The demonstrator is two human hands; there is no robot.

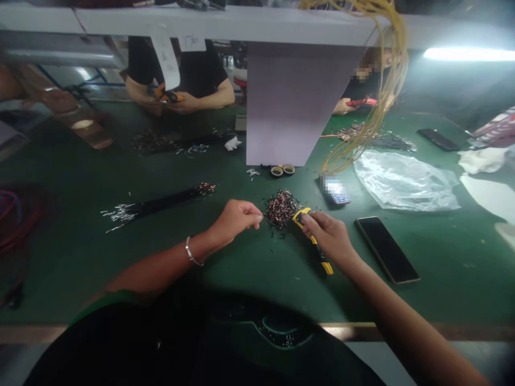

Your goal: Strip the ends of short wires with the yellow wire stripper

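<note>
My left hand (240,220) is closed in a pinch just left of a heap of short black and copper-coloured wire ends (280,208). What its fingertips hold is too small to make out. My right hand (328,233) is wrapped around a yellow-and-black hand tool, which looks like wire strippers (326,266), with its head at the heap's right edge. Part of the tool is hidden by the fingers. Left of my hands lies a bundle of black wires (161,202), with pale ends at the left and copper ends at the right.
A dark phone (387,249) lies right of my right hand, with a lit handset (336,190) and a clear plastic bag (406,182) beyond. Two tape rolls (282,170) sit below a pale upright panel (293,102). Across the table, other people hold tools; yellow wires (388,80) hang from the shelf.
</note>
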